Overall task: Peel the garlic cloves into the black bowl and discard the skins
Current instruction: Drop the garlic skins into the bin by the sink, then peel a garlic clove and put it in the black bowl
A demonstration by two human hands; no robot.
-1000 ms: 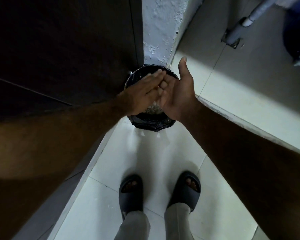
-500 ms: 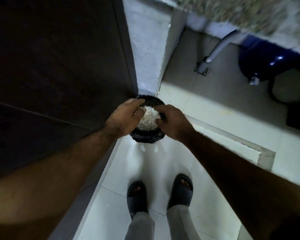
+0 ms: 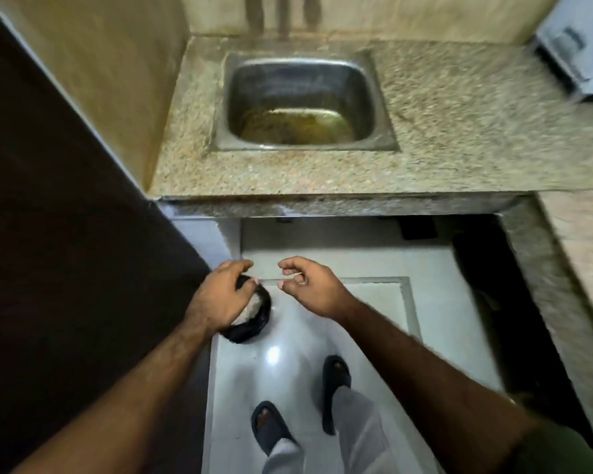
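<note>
A small black bin (image 3: 254, 328) lined with a black bag stands on the white floor against the dark panel. Pale garlic skins (image 3: 252, 307) lie heaped inside it. My left hand (image 3: 220, 297) hangs over the bin's left side with loosely curled fingers, covering part of the rim, and nothing shows in it. My right hand (image 3: 310, 285) hovers to the right of the bin, apart from it, fingers loosely curled with nothing seen in them. The black bowl and the garlic cloves are out of view.
A steel sink (image 3: 254, 90) is set into a speckled granite counter (image 3: 459, 131) ahead. A dark panel (image 3: 65, 268) fills the left. A grey appliance (image 3: 579, 53) sits at the top right. My feet in dark slippers (image 3: 269, 427) stand on the tiles.
My hands went from rubbing together over the bin to parting. The right hand has drifted right of the bin. The view has lifted, bringing the sink and counter in.
</note>
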